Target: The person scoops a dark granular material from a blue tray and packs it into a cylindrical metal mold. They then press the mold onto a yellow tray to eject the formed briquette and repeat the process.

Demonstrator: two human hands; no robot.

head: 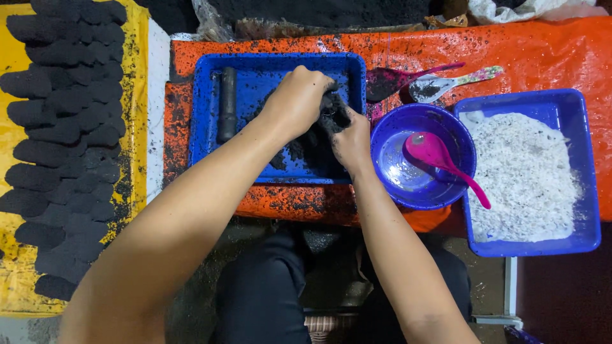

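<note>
Kneading one black lump (319, 130), two hands (299, 102) (350, 143)

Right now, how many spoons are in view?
3. A pink spoon lies in the round blue bowl; a dark magenta spoon and a pale patterned-handle spoon lie on the orange sheet behind the bowl. More may be hidden.

Informal floor-level briquette workshop: orange tarp (542, 51) at 12 o'clock, rows of black moulded lumps (64, 146) on yellow sheet (13, 255) at 9 o'clock.
</note>
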